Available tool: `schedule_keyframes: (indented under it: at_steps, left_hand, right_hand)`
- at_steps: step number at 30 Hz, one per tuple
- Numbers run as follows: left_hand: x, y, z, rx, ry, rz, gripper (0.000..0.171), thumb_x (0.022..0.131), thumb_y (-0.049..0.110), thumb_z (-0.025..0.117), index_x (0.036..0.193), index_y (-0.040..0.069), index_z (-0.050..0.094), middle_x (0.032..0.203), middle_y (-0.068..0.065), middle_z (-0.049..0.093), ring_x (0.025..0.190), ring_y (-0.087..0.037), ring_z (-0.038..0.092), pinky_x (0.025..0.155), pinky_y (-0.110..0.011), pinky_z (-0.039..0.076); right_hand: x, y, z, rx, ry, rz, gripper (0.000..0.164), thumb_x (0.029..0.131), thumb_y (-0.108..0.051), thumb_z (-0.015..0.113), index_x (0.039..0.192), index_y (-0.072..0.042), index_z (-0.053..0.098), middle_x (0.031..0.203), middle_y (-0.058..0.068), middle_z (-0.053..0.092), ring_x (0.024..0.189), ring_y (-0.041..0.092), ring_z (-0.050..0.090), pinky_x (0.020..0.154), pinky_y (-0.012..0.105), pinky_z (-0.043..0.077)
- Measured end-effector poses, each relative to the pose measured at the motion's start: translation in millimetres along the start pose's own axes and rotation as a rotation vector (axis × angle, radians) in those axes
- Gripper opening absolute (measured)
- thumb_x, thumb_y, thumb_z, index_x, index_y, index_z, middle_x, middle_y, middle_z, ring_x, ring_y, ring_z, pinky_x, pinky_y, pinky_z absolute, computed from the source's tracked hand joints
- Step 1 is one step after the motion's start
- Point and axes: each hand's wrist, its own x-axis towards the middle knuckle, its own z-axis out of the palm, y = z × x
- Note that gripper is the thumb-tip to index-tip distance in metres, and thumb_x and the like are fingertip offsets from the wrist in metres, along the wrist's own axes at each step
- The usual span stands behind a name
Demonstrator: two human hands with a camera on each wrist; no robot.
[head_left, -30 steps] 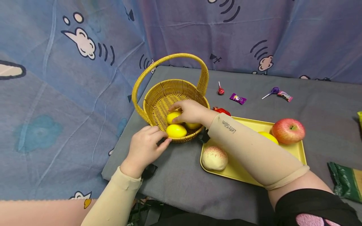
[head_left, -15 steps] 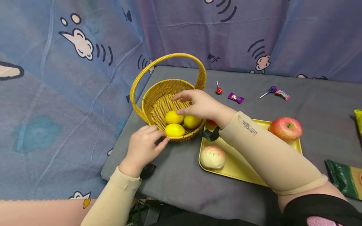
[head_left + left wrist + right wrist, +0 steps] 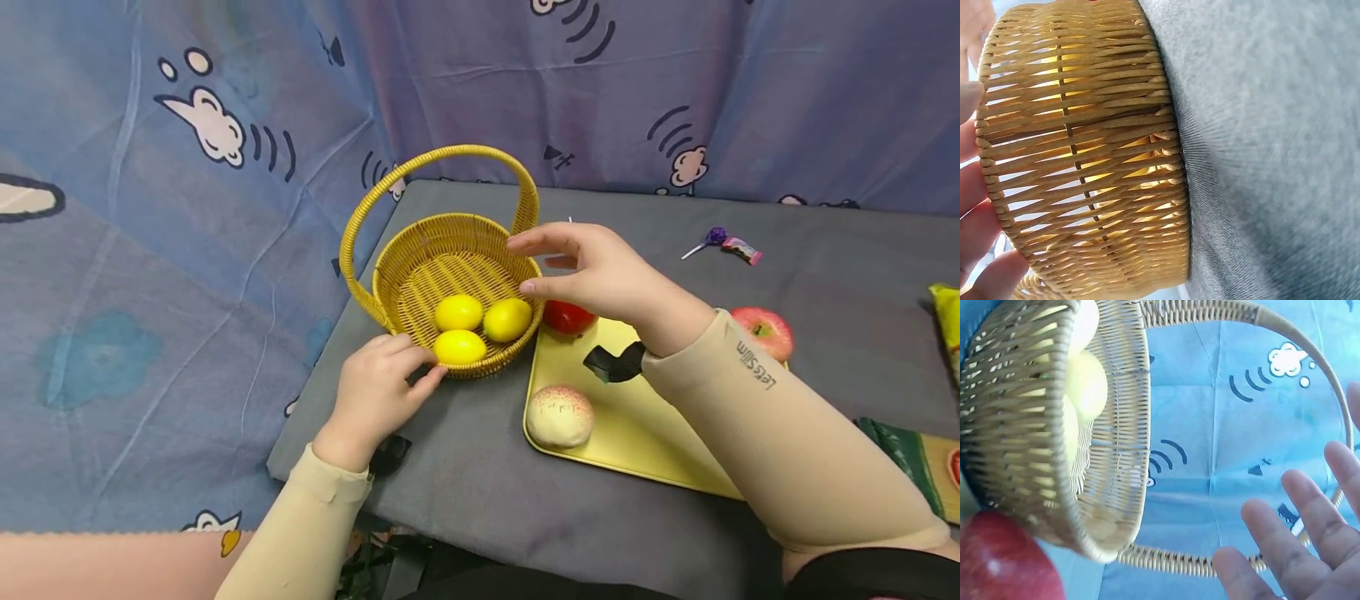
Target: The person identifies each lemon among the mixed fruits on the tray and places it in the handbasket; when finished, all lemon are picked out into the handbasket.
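Observation:
A yellow wicker basket (image 3: 401, 258) with a tall arched handle stands at the left of the table. Inside, at its near right side, lie three smooth yellow lemons (image 3: 460, 347). My left hand (image 3: 381, 390) holds the basket's near left rim; in the left wrist view its fingers (image 3: 977, 187) lie along the rim, thumb outside. My right hand (image 3: 600, 271) hovers just right of the basket, fingers spread and holding nothing. Below it, a red fruit (image 3: 567, 318) sits at the corner of a yellow tray (image 3: 637, 433), beside the basket.
A pale, red-speckled round fruit (image 3: 560, 416) sits at the tray's left end, and a red apple (image 3: 763, 332) is partly hidden behind my right forearm. Farther back lie a purple lollipop (image 3: 712, 239) and a pink-wrapped candy (image 3: 742, 250). A green packet (image 3: 900, 458) is at right.
My right hand has let go of a lemon in the basket, lifted out and moved right, over the tray's left corner. The left hand has stayed at the rim.

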Motion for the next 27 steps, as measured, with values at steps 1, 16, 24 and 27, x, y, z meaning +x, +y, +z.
schedule_keyframes:
  at_steps: [1, 16, 24, 27]
  left_hand:
    - [0.0, -0.2, -0.2, 0.003, 0.000, -0.002, 0.016, 0.087, 0.034, 0.081, 0.086, 0.019, 0.077, 0.077, 0.004, 0.063, 0.069, -0.018, 0.057, 0.060, -0.032, 0.049]
    - [-3.0, -1.3, -0.1, 0.017, -0.002, -0.022, 0.016, 0.086, 0.035, 0.082, 0.086, 0.019, 0.078, 0.077, 0.004, 0.063, 0.070, -0.019, 0.057, 0.061, -0.032, 0.049]
    - [-2.3, -1.4, 2.0, 0.011, 0.009, -0.017, 0.017, 0.086, 0.034, 0.082, 0.086, 0.018, 0.078, 0.076, 0.004, 0.061, 0.069, -0.018, 0.057, 0.061, -0.032, 0.049]
    - [-1.3, -0.1, 2.5, 0.005, 0.015, -0.012, 0.016, 0.086, 0.034, 0.082, 0.086, 0.019, 0.078, 0.075, 0.005, 0.060, 0.068, -0.018, 0.056, 0.060, -0.032, 0.048]
  right_hand:
    - [-3.6, 1.0, -1.8, 0.004, 0.009, 0.001, 0.044, 0.087, -0.016, 0.081, 0.130, -0.015, 0.068, 0.134, -0.001, 0.064, 0.127, 0.017, 0.056, 0.110, 0.045, 0.043]
    - [-66.5, 20.6, -21.4, 0.029, 0.086, 0.106, 0.045, 0.090, -0.016, 0.079, 0.133, -0.019, 0.066, 0.136, -0.002, 0.063, 0.127, 0.013, 0.057, 0.111, 0.038, 0.044]
    - [-97.1, 35.3, -25.9, 0.031, 0.157, 0.132, 0.043, 0.090, -0.014, 0.078, 0.131, -0.017, 0.067, 0.133, 0.000, 0.064, 0.124, 0.011, 0.059, 0.101, 0.016, 0.046]
    - [-109.4, 40.7, -28.8, 0.016, 0.169, 0.191, 0.044, 0.090, -0.020, 0.078, 0.133, -0.019, 0.066, 0.135, -0.001, 0.063, 0.124, 0.013, 0.059, 0.098, 0.011, 0.045]
